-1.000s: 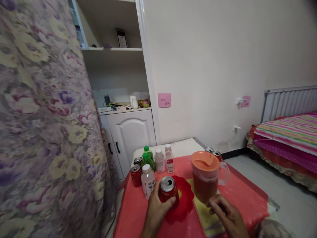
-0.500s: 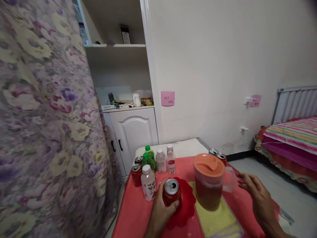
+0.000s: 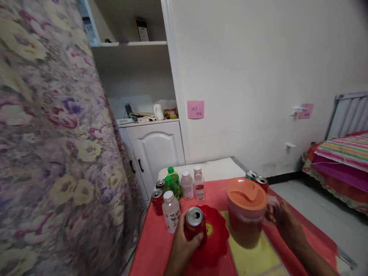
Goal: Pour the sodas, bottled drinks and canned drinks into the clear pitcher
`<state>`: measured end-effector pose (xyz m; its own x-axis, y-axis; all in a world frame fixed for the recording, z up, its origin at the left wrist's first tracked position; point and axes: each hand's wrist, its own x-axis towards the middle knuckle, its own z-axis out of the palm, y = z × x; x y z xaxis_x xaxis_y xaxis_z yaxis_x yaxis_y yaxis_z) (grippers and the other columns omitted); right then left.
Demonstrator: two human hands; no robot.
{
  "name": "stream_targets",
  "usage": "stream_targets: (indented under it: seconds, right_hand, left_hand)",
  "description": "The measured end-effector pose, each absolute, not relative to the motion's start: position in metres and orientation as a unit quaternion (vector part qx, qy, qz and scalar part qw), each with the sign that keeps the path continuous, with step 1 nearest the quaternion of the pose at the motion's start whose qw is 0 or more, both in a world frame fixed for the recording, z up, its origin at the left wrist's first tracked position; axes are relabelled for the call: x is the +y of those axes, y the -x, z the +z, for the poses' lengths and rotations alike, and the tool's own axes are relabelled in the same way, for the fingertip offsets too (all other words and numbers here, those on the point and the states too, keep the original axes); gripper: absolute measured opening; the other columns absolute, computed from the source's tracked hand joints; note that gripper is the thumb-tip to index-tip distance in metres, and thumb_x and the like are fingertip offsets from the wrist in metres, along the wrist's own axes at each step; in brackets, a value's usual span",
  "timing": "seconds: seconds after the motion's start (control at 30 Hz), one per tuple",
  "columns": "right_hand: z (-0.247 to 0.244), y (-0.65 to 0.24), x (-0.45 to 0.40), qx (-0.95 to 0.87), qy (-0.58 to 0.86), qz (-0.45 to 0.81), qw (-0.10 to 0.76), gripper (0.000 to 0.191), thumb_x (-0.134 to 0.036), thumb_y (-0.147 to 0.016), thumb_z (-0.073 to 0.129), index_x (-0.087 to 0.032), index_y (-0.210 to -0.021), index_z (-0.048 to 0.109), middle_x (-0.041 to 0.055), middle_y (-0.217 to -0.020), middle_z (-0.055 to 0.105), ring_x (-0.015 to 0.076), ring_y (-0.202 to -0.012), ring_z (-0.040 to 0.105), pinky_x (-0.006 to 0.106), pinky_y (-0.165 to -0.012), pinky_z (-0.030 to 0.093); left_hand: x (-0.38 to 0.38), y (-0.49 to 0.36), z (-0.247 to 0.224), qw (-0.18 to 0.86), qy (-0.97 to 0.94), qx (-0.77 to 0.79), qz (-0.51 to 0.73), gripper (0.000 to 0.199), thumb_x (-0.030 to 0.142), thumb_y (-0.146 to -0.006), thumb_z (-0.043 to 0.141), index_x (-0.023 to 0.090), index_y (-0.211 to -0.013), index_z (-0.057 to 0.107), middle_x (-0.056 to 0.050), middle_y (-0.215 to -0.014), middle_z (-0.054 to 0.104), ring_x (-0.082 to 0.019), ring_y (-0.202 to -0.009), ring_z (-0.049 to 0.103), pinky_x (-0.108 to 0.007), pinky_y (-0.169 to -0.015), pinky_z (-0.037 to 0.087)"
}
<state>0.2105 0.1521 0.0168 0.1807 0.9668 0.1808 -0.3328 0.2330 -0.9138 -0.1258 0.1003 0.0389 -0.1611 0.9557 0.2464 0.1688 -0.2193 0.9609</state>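
Fingers of my left hand [image 3: 184, 243] wrap round an opened red can [image 3: 195, 224], held upright over the left part of a red scalloped plate [image 3: 217, 243]. My right hand [image 3: 283, 222] is closed round the clear handle of a pitcher [image 3: 247, 222] with an orange lid [image 3: 246, 193] and dark reddish liquid inside. The pitcher is on a yellow cloth [image 3: 253, 260]. Just left of the can stands a white-capped bottle [image 3: 171, 214] with a leaf pattern.
More cans [image 3: 157, 201] and green bottles [image 3: 174, 178] stand at the table's left. Two clear bottles [image 3: 187, 186] are behind the plate. Two cans [image 3: 262, 182] stand behind the pitcher. A floral curtain [image 3: 57, 134] hangs at left.
My right hand has moved left onto the pitcher's handle and closed round it. My left hand has shifted slightly left with the can, showing more of the plate. The camera view has shifted a little.
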Motion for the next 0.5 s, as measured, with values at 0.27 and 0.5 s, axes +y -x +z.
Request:
stream_targets:
  seconds: [0.27,0.5]
  right_hand:
    - [0.0157,-0.2103,0.153,-0.429,0.361,0.493,0.665,0.057,-0.07,-0.082,0.055,-0.023,-0.049,0.05,-0.0029,-0.046,0.039,0.015,-0.048,0.035,0.032,-0.052,0.033]
    - [0.0202,-0.2075,0.1561,-0.442,0.382,0.456,0.671,0.057,-0.068,-0.082,0.057,-0.024,-0.048,0.045,-0.0035,-0.044,0.037,0.0155,-0.047,0.038,0.032,-0.051,0.037]
  left_hand:
    - [0.1022,0.125,0.0334,0.381,-0.539,0.5,0.561,0.07,0.038,-0.064,0.076,0.017,-0.126,0.053,-0.015,-0.129,0.066,-0.036,-0.126,0.058,-0.048,-0.11,0.041]
    - [0.1018,0.124,0.0324,0.362,-0.543,0.519,0.552,0.072,0.033,-0.062,0.077,0.017,-0.127,0.051,-0.017,-0.131,0.063,-0.038,-0.13,0.053,-0.049,-0.113,0.038]
